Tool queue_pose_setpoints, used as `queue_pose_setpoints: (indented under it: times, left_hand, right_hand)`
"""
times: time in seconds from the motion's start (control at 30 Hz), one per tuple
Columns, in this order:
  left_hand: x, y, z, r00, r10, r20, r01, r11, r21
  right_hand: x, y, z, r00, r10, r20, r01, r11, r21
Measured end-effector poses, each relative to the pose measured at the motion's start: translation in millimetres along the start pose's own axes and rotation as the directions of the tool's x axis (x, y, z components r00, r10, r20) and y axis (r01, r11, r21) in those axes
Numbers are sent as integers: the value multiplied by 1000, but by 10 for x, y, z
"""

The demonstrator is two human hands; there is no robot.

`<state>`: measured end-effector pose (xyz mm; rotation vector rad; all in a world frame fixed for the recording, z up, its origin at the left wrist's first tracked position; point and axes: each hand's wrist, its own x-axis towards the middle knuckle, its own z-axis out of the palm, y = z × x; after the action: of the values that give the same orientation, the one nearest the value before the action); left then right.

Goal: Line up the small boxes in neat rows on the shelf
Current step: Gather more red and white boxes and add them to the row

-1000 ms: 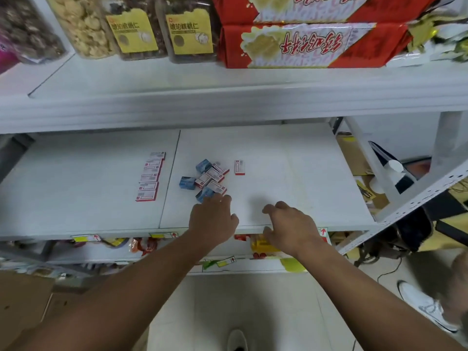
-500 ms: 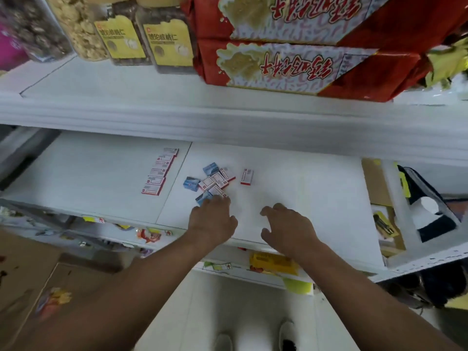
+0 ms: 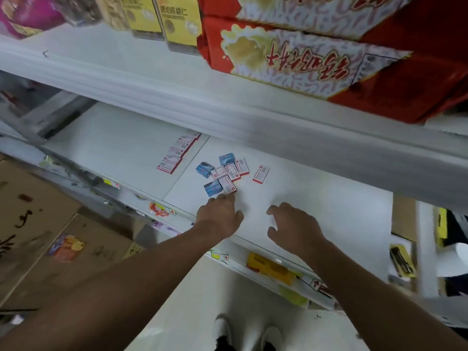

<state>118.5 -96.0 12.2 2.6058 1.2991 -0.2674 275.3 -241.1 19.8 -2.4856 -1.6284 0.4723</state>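
A loose pile of small boxes [image 3: 222, 173], white-and-red and blue, lies on the white shelf [image 3: 316, 198]. One white-and-red box [image 3: 260, 174] lies alone just right of the pile. A neat row of white-and-red boxes [image 3: 178, 153] runs along the left panel. My left hand [image 3: 220, 215] rests palm down at the shelf's front, its fingertips touching the nearest boxes of the pile; it holds nothing. My right hand [image 3: 293, 228] hovers over bare shelf to the right, fingers curled and apart, empty.
The upper shelf edge [image 3: 228, 110] overhangs the work area, carrying red snack packs [image 3: 304, 54] and jars with yellow labels [image 3: 177, 24]. Cardboard cartons [image 3: 50, 236] stand at lower left. A yellow pack [image 3: 271, 268] sits on the shelf below.
The view has tilted and swung, so the shelf now runs diagonally. Both hands stay near the shelf's front; the right hand has lifted a little and spread its fingers. The boxes have not moved.
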Motion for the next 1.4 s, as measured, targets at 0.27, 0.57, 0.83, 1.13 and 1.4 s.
queue_pose_setpoints:
  times: [0.27,0.57,0.83,1.13,1.4]
  left_hand:
    - [649,-28,212,992,-96,-85,83,987,-139]
    - [962,-106,496,981,-89,-172,67,989,-130]
    - [1082,-242,669,963,-114,-244,68,980,-189]
    - [1179,-182,720,941,-186,-283,89,943,-322]
    - [954,-174,682,960,-150,-237,68,944,-322]
  right_hand:
    - [465,106,171,997,13,80,-6,996,-90]
    - [1323,253,266,997,-8,-81,-5,988,-152]
    - [1889,461,399,978,-206,-45,189,951,-246]
    - [1861,506,392,979,-203,-3,198,957,-213]
    - [1462,461,412,990,-140,-5,139,986,-94]
